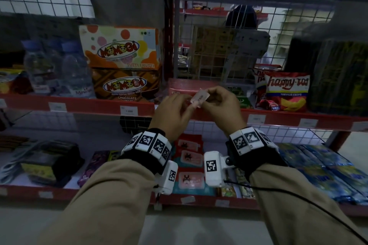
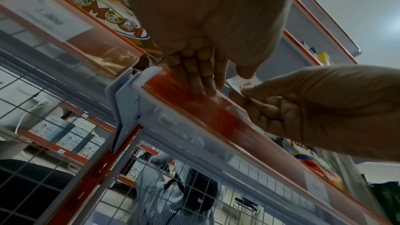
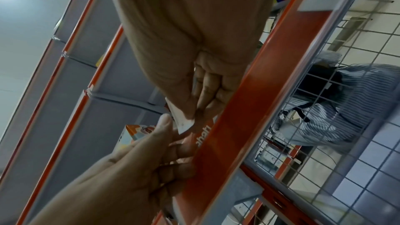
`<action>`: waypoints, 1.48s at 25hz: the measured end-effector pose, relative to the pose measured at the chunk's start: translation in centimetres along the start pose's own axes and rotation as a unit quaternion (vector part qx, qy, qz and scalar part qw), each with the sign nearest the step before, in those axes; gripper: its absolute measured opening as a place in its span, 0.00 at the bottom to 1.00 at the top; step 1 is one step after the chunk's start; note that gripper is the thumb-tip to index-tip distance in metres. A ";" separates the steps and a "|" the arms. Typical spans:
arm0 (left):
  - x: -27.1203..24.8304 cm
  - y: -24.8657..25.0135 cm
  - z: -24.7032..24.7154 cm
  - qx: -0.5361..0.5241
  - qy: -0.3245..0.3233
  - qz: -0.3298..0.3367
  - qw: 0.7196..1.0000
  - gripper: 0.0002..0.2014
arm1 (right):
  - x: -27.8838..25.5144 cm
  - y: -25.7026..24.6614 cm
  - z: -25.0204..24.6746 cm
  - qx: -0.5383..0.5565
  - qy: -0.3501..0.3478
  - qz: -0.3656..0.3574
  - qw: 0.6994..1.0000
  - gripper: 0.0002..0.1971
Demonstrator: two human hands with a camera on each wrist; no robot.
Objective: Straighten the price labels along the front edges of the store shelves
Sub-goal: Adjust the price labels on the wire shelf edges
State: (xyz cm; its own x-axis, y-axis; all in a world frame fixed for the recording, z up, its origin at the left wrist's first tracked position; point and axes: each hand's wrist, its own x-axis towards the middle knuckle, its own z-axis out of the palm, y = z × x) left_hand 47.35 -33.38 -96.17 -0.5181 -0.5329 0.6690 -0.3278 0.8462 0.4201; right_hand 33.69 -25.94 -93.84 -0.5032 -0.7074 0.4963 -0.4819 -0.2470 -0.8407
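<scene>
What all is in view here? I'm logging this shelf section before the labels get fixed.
price label: one, white, held loose above the red shelf edge
Momogi boxes: two, orange over brown, stacked on the upper shelf, left bay
water bottles: several, clear with blue caps, left of the boxes
chip bag: red and yellow, upper shelf, right bay
blue packs: several, lower shelf, right
left hand: holds the label
right hand: pinches the label
</scene>
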 end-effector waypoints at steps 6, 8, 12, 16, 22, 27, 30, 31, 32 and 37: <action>0.3 -0.5 0.0 -0.001 0.014 0.009 1.000 0.10 | -0.9 0.1 0.7 -0.015 -0.023 0.001 1.000 0.12; 0.4 -0.7 -0.1 0.009 0.008 0.009 1.000 0.09 | -1.1 -0.3 0.3 -0.068 -0.025 -0.057 0.996 0.15; 0.7 -1.0 -0.7 0.025 -0.013 0.032 0.999 0.07 | 0.2 -1.4 -0.4 -0.285 -0.060 -0.149 0.945 0.07; 0.6 -1.4 -1.2 0.035 -0.010 0.038 0.999 0.08 | 0.5 -1.2 -0.7 -0.226 -0.014 -0.094 0.970 0.03; 0.2 -1.8 -0.5 0.100 -0.009 0.053 0.994 0.14 | -0.2 0.8 -0.2 -0.233 -0.030 -0.088 0.968 0.04; 0.0 -1.8 0.4 0.128 -0.011 0.058 0.990 0.15 | -0.5 1.5 -0.4 -0.214 -0.023 -0.101 0.971 0.04; 0.0 -2.0 0.5 0.138 -0.011 0.068 0.988 0.12 | -0.8 1.8 -0.5 -0.272 -0.027 -0.103 0.956 0.04; 0.0 -2.0 0.5 0.145 -0.013 0.068 0.987 0.11 | -0.9 1.8 -0.5 -0.290 -0.029 -0.106 0.951 0.04; 0.1 -2.1 0.4 0.149 -0.013 0.068 0.986 0.10 | -1.0 1.8 -0.5 -0.303 -0.033 -0.111 0.946 0.04; 0.0 -2.3 0.2 0.143 -0.014 0.095 0.985 0.09 | -1.2 1.7 -0.7 -0.380 -0.048 -0.114 0.917 0.06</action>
State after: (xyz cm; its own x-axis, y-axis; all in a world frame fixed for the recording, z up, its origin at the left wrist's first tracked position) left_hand 47.88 -35.35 -97.25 -0.6110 -0.3684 0.7006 -0.4301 0.8976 0.0969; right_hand 32.98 -25.04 -95.72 -0.2790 -0.7585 0.5889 -0.9458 0.1110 -0.3051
